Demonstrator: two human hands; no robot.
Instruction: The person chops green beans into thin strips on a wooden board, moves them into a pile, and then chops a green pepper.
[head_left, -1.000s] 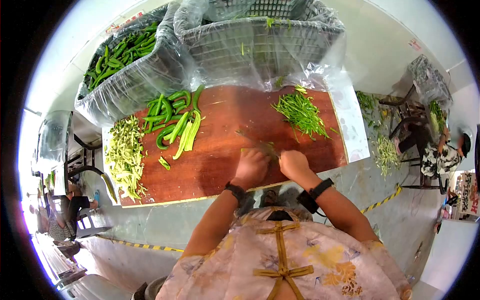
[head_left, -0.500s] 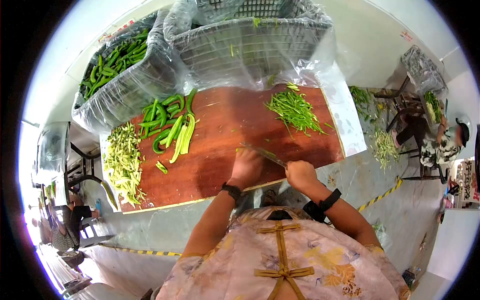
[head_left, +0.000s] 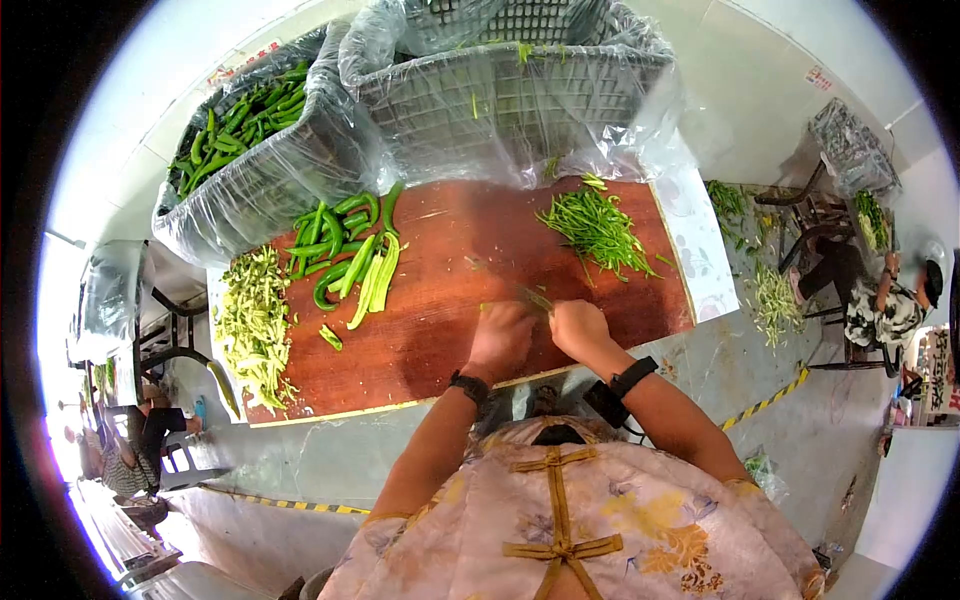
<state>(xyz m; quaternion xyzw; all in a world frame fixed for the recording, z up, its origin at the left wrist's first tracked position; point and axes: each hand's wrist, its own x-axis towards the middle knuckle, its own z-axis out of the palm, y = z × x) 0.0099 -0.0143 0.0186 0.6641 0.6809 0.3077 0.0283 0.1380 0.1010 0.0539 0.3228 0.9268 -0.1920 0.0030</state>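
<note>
My right hand (head_left: 580,332) is closed round the handle of a knife (head_left: 536,297), whose blade angles up and left over the wooden board (head_left: 440,290). Close beside it, my left hand (head_left: 501,338) is closed, with a small green end of a pepper (head_left: 484,307) showing at its fingers; the rest is hidden. Whole long green peppers (head_left: 330,235) lie at the board's upper left, with split pale-green ones (head_left: 376,285) next to them. A heap of thin green strips (head_left: 600,232) is on the right. Pale chopped pieces (head_left: 252,325) are piled along the left edge.
A plastic-lined crate of green peppers (head_left: 245,120) and a larger lined crate (head_left: 510,110) stand behind the board. At right, a person (head_left: 880,300) sits near cuttings (head_left: 775,300) on the floor. Another person (head_left: 130,455) is at far left.
The knife and my right hand have moved left and slightly up, closer to my left hand. My left hand has shifted slightly right. The whole view has moved a little.
</note>
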